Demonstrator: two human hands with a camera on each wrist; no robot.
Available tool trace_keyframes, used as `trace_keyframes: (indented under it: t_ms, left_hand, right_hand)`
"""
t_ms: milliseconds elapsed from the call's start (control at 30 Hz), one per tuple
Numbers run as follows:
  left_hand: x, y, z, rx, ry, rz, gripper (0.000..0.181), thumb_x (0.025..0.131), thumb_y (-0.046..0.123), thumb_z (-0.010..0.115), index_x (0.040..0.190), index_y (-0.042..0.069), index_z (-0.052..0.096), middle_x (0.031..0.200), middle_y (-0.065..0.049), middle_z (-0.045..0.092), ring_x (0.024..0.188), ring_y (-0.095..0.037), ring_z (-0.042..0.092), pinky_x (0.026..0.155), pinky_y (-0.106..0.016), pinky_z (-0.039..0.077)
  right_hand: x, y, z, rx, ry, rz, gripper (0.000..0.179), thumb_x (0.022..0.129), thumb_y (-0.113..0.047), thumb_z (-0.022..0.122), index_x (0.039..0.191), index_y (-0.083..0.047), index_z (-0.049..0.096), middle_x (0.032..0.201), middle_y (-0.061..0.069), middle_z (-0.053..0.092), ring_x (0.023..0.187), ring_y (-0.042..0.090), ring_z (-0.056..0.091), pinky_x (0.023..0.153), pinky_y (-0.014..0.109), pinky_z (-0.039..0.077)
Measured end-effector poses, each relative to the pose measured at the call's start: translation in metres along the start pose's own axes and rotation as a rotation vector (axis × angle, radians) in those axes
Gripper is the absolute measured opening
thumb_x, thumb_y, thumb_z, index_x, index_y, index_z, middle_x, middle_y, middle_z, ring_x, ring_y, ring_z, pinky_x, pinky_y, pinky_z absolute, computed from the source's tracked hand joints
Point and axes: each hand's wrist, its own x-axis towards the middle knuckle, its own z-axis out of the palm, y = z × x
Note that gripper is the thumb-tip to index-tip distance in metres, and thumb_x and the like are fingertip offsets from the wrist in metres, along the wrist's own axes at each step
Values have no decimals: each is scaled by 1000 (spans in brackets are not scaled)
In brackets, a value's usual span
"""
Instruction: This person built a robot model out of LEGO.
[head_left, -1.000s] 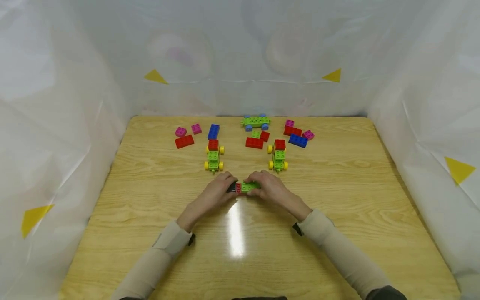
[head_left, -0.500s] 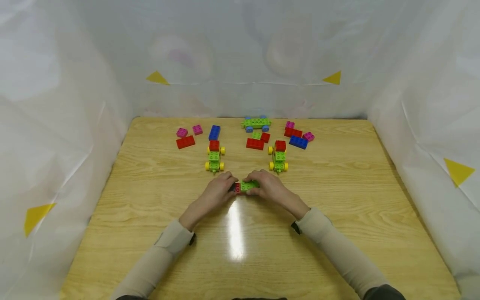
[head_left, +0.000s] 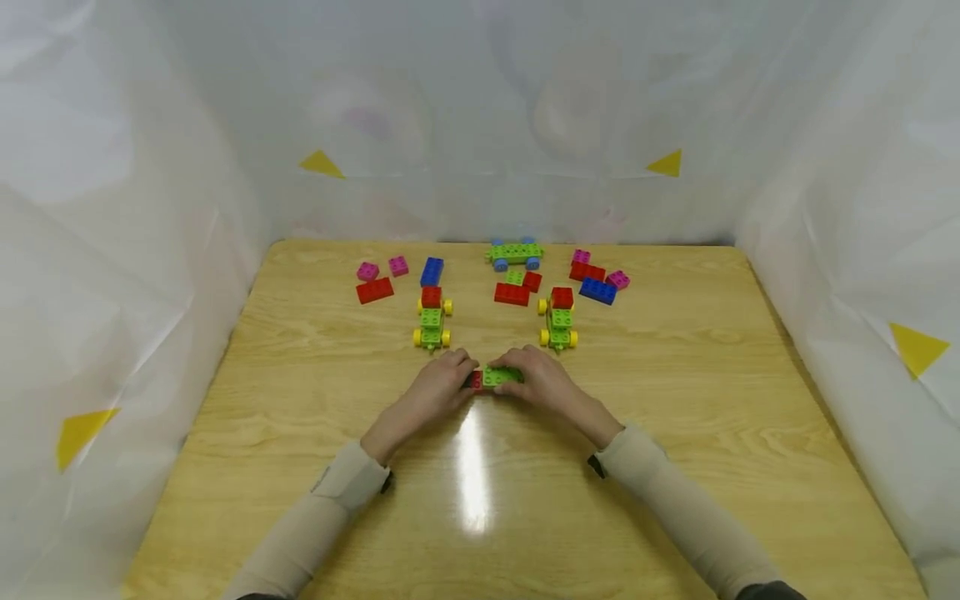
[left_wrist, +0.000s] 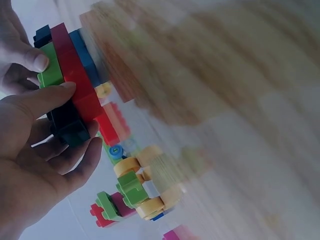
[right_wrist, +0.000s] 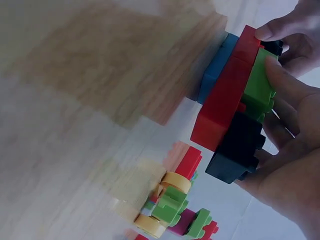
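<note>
A stacked block of toy bricks stands near the table's middle between my hands. Its lowest layer is a blue brick (left_wrist: 86,57), with red bricks (left_wrist: 82,92) above it. On top sit a green brick (head_left: 497,377) and, at the two ends, black bricks (right_wrist: 235,150). My left hand (head_left: 438,383) grips the left end, its fingers curled round a black brick and touching the red layer. At the right part, my right hand (head_left: 542,379) pinches the green brick between thumb and fingers. In the head view both hands cover the ends of the stack.
Two brick cars with yellow wheels, a left one (head_left: 431,318) and a right one (head_left: 560,318), stand just beyond my hands. Farther back is a green wheeled base (head_left: 515,252). Loose bricks lie around, including a blue brick (head_left: 597,290) and a red brick (head_left: 375,290).
My left fingers have closed farther over the black brick, hiding it in the head view. My right hand stays on the green brick. The whole head view has shifted slightly.
</note>
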Motion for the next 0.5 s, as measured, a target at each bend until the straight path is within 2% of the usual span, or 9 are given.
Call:
trace_keyframes:
  t_ms: [233, 500]
  left_hand:
    - [-3, 2, 2, 4, 6, -4, 36, 88, 16, 72, 119, 0, 62, 106, -9, 58, 95, -22, 57, 80, -34, 50]
    - [-7, 0, 2, -20, 19, -21, 41, 87, 18, 73, 124, 3, 61, 110, -9, 59, 99, -22, 57, 82, -35, 50]
  right_hand:
    - [-9, 5, 5, -44, 34, 20, 39, 85, -30, 75, 118, -11, 68, 109, 1, 69, 93, 17, 57, 81, 35, 47]
    - [-20, 11, -1, -59, 56, 53, 41, 84, -26, 76, 119, -7, 66, 112, 7, 68, 97, 21, 56, 83, 39, 46]
